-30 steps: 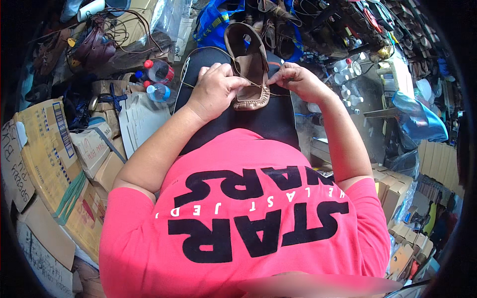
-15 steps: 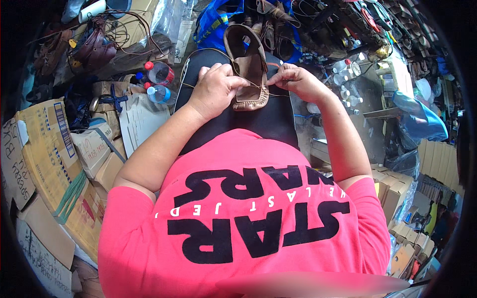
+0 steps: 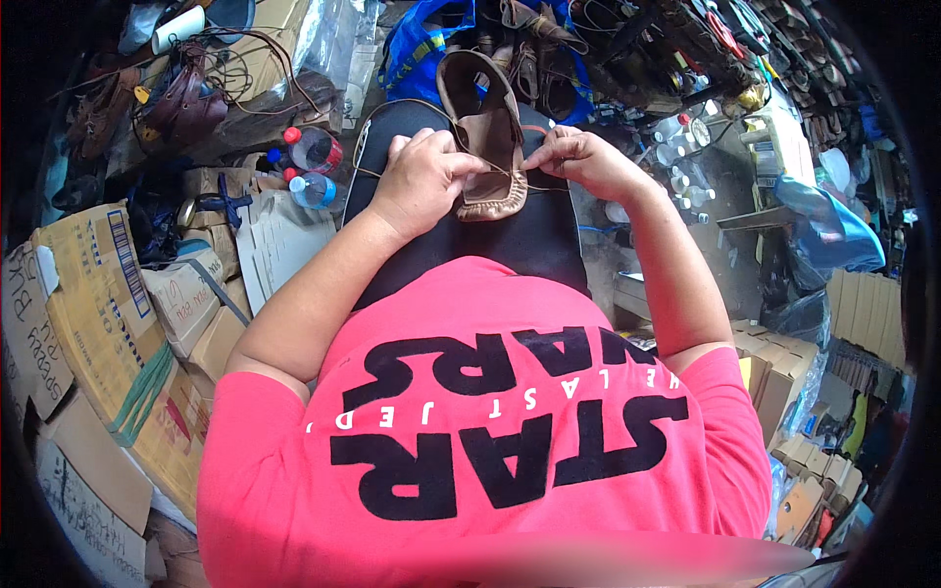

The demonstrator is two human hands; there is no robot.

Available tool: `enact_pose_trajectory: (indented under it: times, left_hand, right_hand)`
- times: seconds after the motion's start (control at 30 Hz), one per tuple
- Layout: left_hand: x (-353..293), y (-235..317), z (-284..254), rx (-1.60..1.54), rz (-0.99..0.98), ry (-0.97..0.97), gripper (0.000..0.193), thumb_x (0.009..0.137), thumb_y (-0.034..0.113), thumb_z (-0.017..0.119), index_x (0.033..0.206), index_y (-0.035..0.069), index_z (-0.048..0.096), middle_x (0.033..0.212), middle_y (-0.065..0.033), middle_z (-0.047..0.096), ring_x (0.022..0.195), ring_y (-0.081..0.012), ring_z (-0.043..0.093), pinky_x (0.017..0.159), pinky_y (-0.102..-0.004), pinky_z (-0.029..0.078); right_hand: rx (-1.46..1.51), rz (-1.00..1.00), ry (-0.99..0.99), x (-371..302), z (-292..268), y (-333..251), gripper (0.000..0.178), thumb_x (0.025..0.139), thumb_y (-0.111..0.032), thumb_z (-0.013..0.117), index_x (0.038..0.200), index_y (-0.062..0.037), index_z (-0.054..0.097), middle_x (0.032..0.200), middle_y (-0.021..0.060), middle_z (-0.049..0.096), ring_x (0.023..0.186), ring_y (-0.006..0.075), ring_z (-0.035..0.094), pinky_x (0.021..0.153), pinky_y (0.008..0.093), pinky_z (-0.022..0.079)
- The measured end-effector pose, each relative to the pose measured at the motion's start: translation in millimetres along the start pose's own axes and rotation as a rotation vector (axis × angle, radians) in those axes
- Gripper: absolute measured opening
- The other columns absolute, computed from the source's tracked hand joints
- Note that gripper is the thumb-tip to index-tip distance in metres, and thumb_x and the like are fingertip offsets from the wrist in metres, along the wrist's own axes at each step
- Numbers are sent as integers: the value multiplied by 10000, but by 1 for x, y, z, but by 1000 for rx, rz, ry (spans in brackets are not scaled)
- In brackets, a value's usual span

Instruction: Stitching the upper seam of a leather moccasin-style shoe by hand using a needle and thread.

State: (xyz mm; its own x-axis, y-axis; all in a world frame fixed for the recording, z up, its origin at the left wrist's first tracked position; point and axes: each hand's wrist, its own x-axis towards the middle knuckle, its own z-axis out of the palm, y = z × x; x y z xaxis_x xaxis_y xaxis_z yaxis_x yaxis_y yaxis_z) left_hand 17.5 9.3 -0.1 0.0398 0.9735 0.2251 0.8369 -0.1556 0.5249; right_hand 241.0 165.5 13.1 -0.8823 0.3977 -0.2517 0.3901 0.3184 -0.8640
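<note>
A brown leather moccasin lies across my lap, its gathered, stitched toe toward me and its open heel pointing away. My left hand is closed at the shoe's left edge, thumb and forefinger pinching a thin cord that crosses the shoe's opening. At the right edge, my right hand is closed too, its thumb and forefinger pinched on the cord beside the upper. A loop of cord also curves out above my left hand over the dark trousers. The exact grip at the fingertips is too small to make out.
A blue bag holding brown footwear stands beyond my knees. Plastic bottles are at the left, with more clear bottles at the right. Cardboard boxes are piled on the left. A dark red leather piece lies at the far left.
Both hands stay at the shoe with nearly the same pinch. The shoe and my right hand sit very slightly farther left in the picture.
</note>
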Motion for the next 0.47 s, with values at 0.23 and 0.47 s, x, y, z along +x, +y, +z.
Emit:
enact_pose_trajectory:
  times: [0.23,0.47]
  left_hand:
    - [3,-4,0,-61,-6,-25,178,769,153,691,911,247,744,788,2,552,888,-206,552,806,-377,358]
    - [2,-6,1,-96,-19,-23,191,763,144,699,917,247,743,795,6,561,890,-199,560,813,-372,360]
  right_hand:
    - [143,-28,-9,1,-1,14,337,790,49,630,1050,-130,746,882,5,557,906,162,508,899,267,423]
    - [80,-7,-32,1,-2,7,321,810,28,636,1064,-137,744,911,7,564,948,168,503,937,272,403]
